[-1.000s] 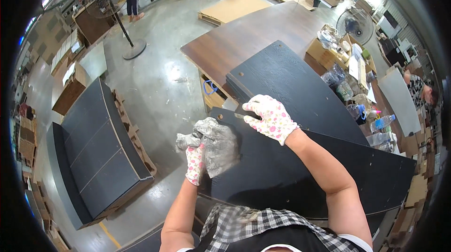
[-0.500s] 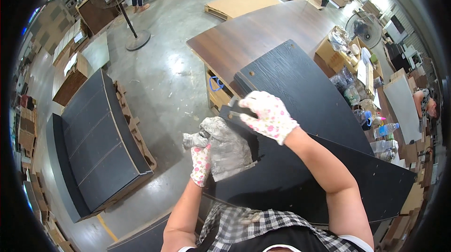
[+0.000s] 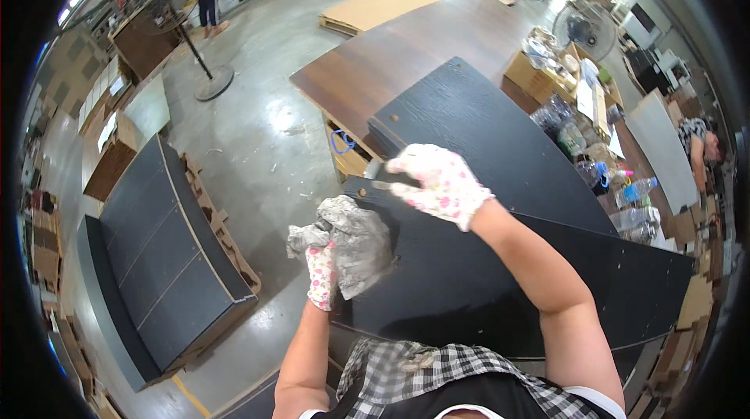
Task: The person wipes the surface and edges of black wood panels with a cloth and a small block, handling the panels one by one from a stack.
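My left hand (image 3: 321,274), in a white glove with a pink floral print, is closed on a crumpled, stained grey-white rag (image 3: 361,251). The rag lies over the left end of a curved black wood-grain panel (image 3: 484,286) in front of me. My right hand (image 3: 441,184), gloved alike, hovers over the same panel near its far left corner, beside a round hole. Its thumb and fingers are bent toward each other, with a small pale tip at the thumb that is too small to name. A second black panel (image 3: 500,137) lies just beyond, partly under my right forearm.
A brown wood-grain panel (image 3: 406,51) lies beyond the black ones. To the right are a cardboard box (image 3: 527,79) of odds and ends and several plastic bottles (image 3: 637,191). Black curved pieces (image 3: 164,239) sit on a pallet at left. A standing fan (image 3: 212,83) and other people are farther off.
The rag has slid left with my left hand, baring more of the black panel. My right hand has drawn back from the panel's corner, uncovering the hole. The whole view has shifted slightly.
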Demonstrator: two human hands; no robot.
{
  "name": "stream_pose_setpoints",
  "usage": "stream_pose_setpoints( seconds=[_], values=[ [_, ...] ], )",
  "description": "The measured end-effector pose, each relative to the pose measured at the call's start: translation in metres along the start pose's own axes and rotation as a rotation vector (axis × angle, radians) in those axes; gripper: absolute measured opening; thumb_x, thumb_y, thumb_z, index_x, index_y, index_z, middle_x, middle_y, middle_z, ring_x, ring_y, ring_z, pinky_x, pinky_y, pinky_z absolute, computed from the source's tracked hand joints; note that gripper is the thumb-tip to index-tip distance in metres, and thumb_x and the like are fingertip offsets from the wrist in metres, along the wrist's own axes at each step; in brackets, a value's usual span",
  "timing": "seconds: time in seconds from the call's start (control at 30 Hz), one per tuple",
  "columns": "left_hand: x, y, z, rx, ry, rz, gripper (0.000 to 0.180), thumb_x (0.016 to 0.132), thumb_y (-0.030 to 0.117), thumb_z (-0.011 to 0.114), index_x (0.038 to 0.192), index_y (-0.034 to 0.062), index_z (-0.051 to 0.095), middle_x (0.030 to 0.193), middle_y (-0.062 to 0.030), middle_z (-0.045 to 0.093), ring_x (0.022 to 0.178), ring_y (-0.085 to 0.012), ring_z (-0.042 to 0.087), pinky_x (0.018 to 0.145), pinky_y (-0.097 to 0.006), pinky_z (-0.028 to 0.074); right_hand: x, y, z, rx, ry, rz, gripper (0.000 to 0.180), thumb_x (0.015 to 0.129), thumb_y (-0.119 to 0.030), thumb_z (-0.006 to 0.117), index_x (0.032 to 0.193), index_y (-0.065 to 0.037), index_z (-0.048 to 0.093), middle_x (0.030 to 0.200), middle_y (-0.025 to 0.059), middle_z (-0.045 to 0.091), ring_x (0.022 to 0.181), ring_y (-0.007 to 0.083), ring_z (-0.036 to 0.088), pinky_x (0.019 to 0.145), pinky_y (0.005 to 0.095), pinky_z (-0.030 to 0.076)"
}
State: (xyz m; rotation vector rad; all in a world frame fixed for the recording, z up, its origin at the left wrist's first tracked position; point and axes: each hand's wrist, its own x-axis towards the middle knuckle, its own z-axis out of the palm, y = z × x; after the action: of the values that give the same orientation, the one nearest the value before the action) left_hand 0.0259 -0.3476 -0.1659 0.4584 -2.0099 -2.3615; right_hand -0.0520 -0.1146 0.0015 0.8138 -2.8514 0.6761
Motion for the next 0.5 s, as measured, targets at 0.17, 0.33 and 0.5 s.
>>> stream_pose_setpoints(
  seconds=[0.17,0.33,0.5],
  values=[
    [0.019,-0.036,-0.021,-0.066,-0.056,-0.003,0.025,0.093,0.009,0.059,0.115,-0.0031,0.056,0.102,-0.0114,0.064,0.086,-0.0186,0.064,0.076,-0.034,0.055,-0.016,0.01,0.0,-0.079,-0.038,-0.004,0.026,0.086,-0.032,0.058,0.101,-0.01,0.063,0.093,0.0101,0.058,0.095,0.0305,0.059,0.081,0.0423,0.049],
    [0.022,-0.034,-0.025,0.06,-0.075,0.04,0.026,0.092,0.017,0.06,0.113,0.0036,0.059,0.102,-0.0051,0.061,0.09,-0.0163,0.057,0.081,-0.031,0.047,-0.119,0.037,-0.081,-0.199,-0.023,0.136,0.021,0.08,-0.025,0.066,0.095,-0.011,0.067,0.089,0.0083,0.062,0.089,0.0282,0.061,0.079,0.0399,0.051],
    [0.031,-0.037,-0.029,-0.205,-0.179,0.001,0.031,0.093,0.023,0.057,0.118,0.0045,0.056,0.106,-0.0052,0.06,0.093,-0.0169,0.057,0.084,-0.033,0.047,-0.239,0.013,-0.146,0.722,0.388,0.739,0.038,0.082,-0.017,0.069,0.116,-0.001,0.062,0.091,0.0064,0.065,0.078,0.0142,0.059,0.065,0.0269,0.048]
  ],
)
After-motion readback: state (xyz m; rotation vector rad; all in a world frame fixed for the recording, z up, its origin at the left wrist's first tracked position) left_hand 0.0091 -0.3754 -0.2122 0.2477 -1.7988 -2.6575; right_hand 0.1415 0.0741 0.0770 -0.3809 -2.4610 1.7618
